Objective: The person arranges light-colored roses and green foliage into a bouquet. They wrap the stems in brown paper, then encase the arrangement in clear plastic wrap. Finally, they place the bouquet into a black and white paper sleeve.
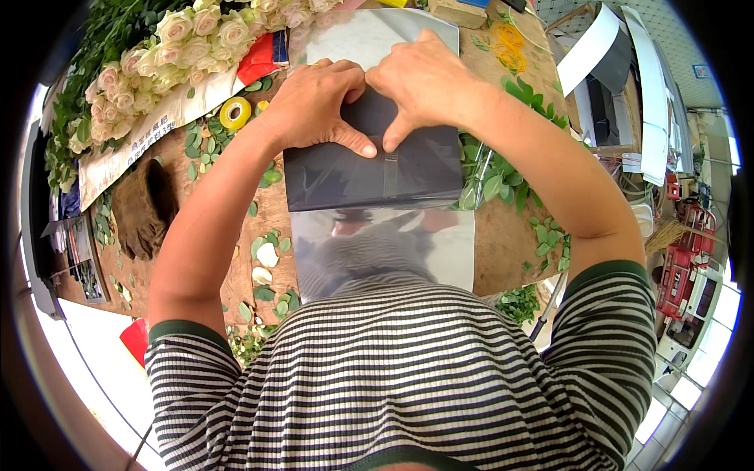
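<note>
My left hand and my right hand rest on a dark grey glossy wrapping sheet. Their thumbs stretch toward each other, tips close but apart, above a narrow strip of clear tape on the sheet. The index fingers bend inward and nearly meet; the other fingers are partly hidden behind the hands. Each thumb stands away from its fingers, and I see nothing gripped between them. Beneath the dark sheet lies a shiny clear film reaching toward my body. A pale shiny sheet shows beyond my hands.
Cream-pink roses lie far left by a printed paper sheet. A yellow tape roll and brown glove lie left; loose leaves and yellow string lie right. All are on a wooden table.
</note>
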A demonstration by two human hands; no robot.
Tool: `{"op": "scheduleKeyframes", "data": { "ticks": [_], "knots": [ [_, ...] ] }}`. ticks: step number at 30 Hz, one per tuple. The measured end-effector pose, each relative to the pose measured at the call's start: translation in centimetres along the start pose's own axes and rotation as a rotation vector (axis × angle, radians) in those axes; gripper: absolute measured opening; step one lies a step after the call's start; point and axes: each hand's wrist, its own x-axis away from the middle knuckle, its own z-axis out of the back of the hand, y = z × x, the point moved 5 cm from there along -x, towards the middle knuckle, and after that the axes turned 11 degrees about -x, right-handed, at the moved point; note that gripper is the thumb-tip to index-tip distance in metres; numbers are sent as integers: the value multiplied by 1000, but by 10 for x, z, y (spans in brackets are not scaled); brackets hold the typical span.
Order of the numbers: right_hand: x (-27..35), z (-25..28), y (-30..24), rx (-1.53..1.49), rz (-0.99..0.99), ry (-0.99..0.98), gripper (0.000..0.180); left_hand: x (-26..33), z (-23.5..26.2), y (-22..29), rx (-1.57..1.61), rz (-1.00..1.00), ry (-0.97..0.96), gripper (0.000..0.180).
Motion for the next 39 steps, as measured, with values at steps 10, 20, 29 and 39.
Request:
{"op": "scheduleKeyframes", "data": {
  "ticks": [10,20,29,39],
  "knots": [
    [-12,-43,112,-807,-418,72,35,33,28,-2,167,50,506,56],
    [-43,-57,87,-1157,-411,-757,83,197,-111,45,2066,995,-120,101],
    [-37,-26,62,-972,-51,-630,84,138,-107,-14,2096,886,-3,110],
    [-19,-23,60,-819,-55,-349,78,-17,-37,-93,1369,373,130,19]
  ]
}}
